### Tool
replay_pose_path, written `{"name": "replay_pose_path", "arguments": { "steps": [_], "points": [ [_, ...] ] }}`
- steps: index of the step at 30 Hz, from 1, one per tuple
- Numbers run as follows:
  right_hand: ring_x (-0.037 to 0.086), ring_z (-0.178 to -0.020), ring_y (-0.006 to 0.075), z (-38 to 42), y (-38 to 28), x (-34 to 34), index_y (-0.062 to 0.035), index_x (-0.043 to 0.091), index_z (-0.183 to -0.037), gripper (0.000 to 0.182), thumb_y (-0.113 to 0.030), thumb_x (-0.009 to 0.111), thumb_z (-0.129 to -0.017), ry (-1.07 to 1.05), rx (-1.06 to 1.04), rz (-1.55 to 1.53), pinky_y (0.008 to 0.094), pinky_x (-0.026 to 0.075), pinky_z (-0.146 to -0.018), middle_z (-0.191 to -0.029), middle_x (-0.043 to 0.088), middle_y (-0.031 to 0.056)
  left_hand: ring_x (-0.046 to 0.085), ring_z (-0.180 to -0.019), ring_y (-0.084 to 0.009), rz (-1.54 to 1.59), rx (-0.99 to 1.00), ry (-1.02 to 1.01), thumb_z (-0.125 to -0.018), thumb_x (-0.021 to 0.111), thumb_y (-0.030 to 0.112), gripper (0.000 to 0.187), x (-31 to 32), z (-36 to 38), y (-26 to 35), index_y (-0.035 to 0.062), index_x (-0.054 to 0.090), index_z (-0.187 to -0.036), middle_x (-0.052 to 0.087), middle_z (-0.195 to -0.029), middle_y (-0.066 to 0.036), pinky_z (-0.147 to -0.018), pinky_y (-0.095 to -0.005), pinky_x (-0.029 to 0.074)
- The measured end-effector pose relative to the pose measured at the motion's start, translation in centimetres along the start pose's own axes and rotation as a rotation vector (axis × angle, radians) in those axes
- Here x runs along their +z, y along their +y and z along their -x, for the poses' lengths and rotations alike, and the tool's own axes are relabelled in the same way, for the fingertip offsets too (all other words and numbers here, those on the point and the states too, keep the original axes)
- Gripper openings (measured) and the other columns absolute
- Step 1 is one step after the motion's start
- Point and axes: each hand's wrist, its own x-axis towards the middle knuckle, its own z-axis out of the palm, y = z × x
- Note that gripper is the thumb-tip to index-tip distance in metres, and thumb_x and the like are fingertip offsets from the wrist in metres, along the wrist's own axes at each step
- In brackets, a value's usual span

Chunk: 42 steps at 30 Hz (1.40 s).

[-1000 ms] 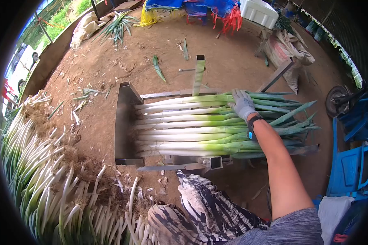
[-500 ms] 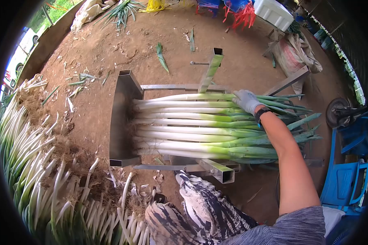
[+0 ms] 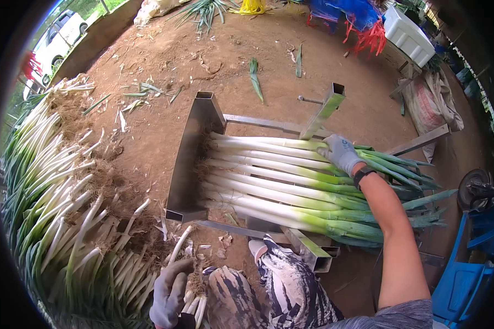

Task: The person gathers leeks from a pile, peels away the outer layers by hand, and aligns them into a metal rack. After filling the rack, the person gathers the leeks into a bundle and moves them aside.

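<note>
Leeks [image 3: 269,181] lie side by side on a metal rack, roots against its upright metal plate [image 3: 189,159] and green leaves to the right. My right hand [image 3: 341,154], in a grey glove, is over the far side of the row. Its fingers curl around the farthest leek [image 3: 263,141], where white turns green. My left hand [image 3: 170,293], also gloved, is low in view at the edge of a big heap of leeks [image 3: 55,219]. Its fingers are bent but apart, beside a leek [image 3: 179,244] that sticks up from the heap.
A square metal post [image 3: 324,112] with a bolt rises at the rack's far side, another [image 3: 313,255] at the near side. A blue plastic chair [image 3: 461,285] stands at right. Beyond are a white foam box [image 3: 407,35] and a sack [image 3: 431,101]. Leaf scraps litter the dirt floor.
My left hand has come into view at the bottom, by the heap. My right hand stays at the far leek. The whole view has shifted, so the rack sits farther right and lower.
</note>
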Motion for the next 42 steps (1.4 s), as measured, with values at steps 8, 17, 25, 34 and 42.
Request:
{"name": "replay_pose_path", "arguments": {
  "steps": [8, 17, 25, 34, 42],
  "points": [
    [0.062, -0.100, 0.0288, 1.3, -0.3, -2.3, -0.0020, 0.065, -0.107, 0.046, -0.036, 0.073, -0.077, -0.003, 0.068, -0.398, 0.0354, 0.046, -0.088, -0.107, 0.065, 0.0158, 0.014, -0.140, -0.0453, -0.562, 0.211, -0.133, -0.090, 0.050, 0.042, 0.080, 12.8, -22.4, 1.8, 0.0028, 0.011, -0.149, 0.012, -0.151, -0.030, -0.115, -0.0433, 0.016],
    [0.050, -0.117, 0.0331, 0.0, 1.8, 0.7, -0.0037, 0.053, -0.127, 0.059, -0.038, 0.067, -0.082, -0.115, -0.191, -0.308, 0.0421, 0.037, -0.100, -0.125, 0.054, 0.0177, 0.011, -0.142, -0.0415, -0.752, -0.061, 0.017, -0.091, 0.042, 0.049, 0.077, 15.8, -29.4, 1.1, 0.0023, 0.019, -0.148, 0.013, -0.152, -0.028, -0.115, -0.0482, 0.009],
    [0.049, -0.117, 0.0348, 2.6, -5.0, -4.3, -0.0061, 0.043, -0.134, 0.065, -0.041, 0.063, -0.083, -0.086, -0.169, 0.149, 0.0425, 0.036, -0.101, -0.123, 0.054, 0.0188, 0.020, -0.140, -0.0418, -0.891, 0.028, 0.093, -0.094, 0.036, 0.044, 0.066, 15.8, -29.3, 0.9, 0.0010, 0.030, -0.144, 0.022, -0.149, -0.029, -0.115, -0.0454, 0.015],
    [0.045, -0.123, 0.0332, 3.7, -4.6, -1.8, -0.0059, 0.037, -0.140, 0.070, -0.039, 0.063, -0.083, 0.064, -0.148, 0.289, 0.0421, 0.034, -0.103, -0.131, 0.048, 0.0185, 0.041, -0.130, -0.0350, -0.266, 0.253, -0.392, -0.097, 0.044, 0.038, 0.054, 3.8, -9.8, 2.0, 0.0005, 0.044, -0.135, 0.042, -0.140, -0.023, -0.108, -0.0359, 0.032],
    [0.050, -0.119, 0.0231, 10.4, -6.4, -6.5, 0.0032, 0.045, -0.134, 0.047, -0.026, 0.049, -0.097, -0.049, -0.295, -0.637, 0.0324, 0.039, -0.101, -0.132, 0.051, 0.0147, 0.057, -0.109, -0.0396, -0.561, -0.690, 0.185, -0.091, 0.048, 0.031, 0.041, -0.8, 12.9, -22.1, 0.0040, 0.057, -0.121, 0.060, -0.116, -0.024, -0.094, -0.0445, 0.045]
  ]
}}
